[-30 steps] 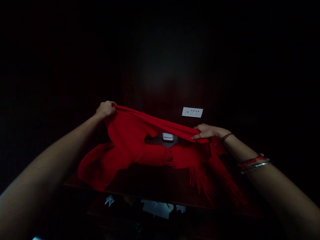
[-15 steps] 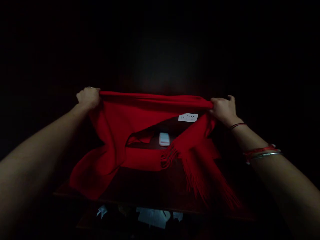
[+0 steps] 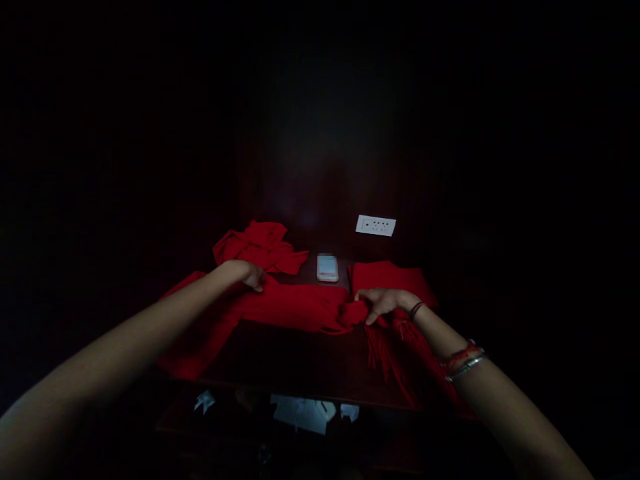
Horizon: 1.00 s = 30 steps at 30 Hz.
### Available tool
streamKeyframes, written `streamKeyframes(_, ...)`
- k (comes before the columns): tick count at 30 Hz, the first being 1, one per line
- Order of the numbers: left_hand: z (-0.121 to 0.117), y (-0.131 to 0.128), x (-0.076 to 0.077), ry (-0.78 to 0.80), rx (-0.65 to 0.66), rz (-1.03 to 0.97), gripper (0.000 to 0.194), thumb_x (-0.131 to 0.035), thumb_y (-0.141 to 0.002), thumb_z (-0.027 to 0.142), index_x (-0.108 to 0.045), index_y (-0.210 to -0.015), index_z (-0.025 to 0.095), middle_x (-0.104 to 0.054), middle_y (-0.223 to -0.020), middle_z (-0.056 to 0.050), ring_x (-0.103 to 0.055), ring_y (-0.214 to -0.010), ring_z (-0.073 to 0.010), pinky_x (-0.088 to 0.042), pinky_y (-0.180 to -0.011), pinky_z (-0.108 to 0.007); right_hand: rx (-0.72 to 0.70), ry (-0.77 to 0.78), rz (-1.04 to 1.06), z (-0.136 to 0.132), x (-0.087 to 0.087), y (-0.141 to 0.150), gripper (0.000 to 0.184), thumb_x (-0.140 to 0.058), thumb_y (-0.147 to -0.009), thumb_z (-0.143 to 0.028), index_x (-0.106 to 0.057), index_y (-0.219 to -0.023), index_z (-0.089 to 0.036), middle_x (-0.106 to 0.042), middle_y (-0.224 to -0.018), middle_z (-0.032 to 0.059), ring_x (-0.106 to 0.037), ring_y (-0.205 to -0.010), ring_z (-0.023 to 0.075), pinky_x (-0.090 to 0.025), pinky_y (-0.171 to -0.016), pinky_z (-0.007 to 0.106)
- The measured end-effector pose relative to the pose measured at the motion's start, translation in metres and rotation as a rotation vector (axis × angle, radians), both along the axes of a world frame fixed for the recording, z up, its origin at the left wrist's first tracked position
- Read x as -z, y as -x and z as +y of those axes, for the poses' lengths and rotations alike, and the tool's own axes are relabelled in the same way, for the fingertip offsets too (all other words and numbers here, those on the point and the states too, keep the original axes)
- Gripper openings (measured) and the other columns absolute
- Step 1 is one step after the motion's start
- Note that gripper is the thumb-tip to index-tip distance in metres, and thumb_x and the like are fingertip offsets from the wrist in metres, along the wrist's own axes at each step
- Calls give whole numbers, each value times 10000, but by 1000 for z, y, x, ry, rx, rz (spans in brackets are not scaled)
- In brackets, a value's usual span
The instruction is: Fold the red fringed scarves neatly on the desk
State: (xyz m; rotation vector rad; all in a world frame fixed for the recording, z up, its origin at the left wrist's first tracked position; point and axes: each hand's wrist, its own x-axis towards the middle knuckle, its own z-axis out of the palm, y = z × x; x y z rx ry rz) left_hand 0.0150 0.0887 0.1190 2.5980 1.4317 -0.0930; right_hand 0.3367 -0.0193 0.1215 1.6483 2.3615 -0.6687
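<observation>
A red fringed scarf (image 3: 300,303) lies across the dark table, its middle stretched level between my hands. My left hand (image 3: 250,275) bends down onto its upper left edge, fingers closed on the cloth and partly hidden by the hand. At the right end, my right hand (image 3: 384,303) grips a bunched bit of the scarf between thumb and fingers. Fringe hangs below that hand toward the front edge. Behind my left hand sits a crumpled red cloth (image 3: 260,247). Another flat red piece (image 3: 390,277) lies behind my right hand; whether these join the scarf I cannot tell.
A phone with a lit screen (image 3: 327,267) lies on the table (image 3: 300,360) behind the scarf. A white socket plate (image 3: 376,225) is on the back wall. Below the table edge, pale papers (image 3: 303,413) lie on a lower shelf. The surroundings are very dark.
Both hands have come down and closer together, lowering the raised scarf onto the table. The crumpled red cloth at the back left and the flat piece at the right now show more fully.
</observation>
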Motion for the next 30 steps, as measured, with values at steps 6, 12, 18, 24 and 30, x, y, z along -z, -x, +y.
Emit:
streamKeyframes(6, -6, -51, 30, -36, 139, 95, 657, -661, -500, 343, -475, -1123, 245, -464, -1166, -124, -375, -1086, -313, -298, -859, -433, -24, -208, 72, 14, 0, 48, 328, -542, -687, -307, -545, -970, -143, -592, -913, 68, -532, -787, 160, -391, -690, 234)
streamKeyframes(12, 6, -48, 56, -149, 309, -26, 213, -441, -705, 173, -597, -851, 171, -591, -837, -69, -533, -808, -181, -379, -746, -266, 98, -294, 130, 36, 55, 85, 285, -597, -623, -212, -576, -899, -145, -585, -940, 72, -513, -849, 175, -365, -705, 216)
streamKeyframes(18, 4, -62, 66, -175, 350, -219, 314, -517, -701, 267, -536, -1000, 173, -535, -1030, -87, -465, -949, -199, -338, -806, -286, 184, -219, 261, 48, 65, 80, 76, -573, -636, -160, -596, -679, -102, -578, -642, 24, -509, -615, 113, -368, -563, 200)
streamKeyframes(24, -5, -80, 38, 144, 394, -609, 155, -549, -665, 229, -602, -776, 136, -605, -765, -32, -524, -695, -129, -380, -641, -209, 246, -141, 607, 37, 30, 46, 221, -526, -706, -307, -581, -803, -115, -539, -622, -15, -435, -499, 46, -361, -491, 174)
streamKeyframes(30, -12, -71, -18, 313, 519, -693, 135, -573, -640, 248, -600, -705, 133, -585, -668, 3, -512, -640, -103, -367, -598, -182, 167, 54, 841, 20, 2, 39, 308, -648, -557, -371, -617, -731, -118, -533, -578, -15, -430, -466, 57, -378, -482, 208)
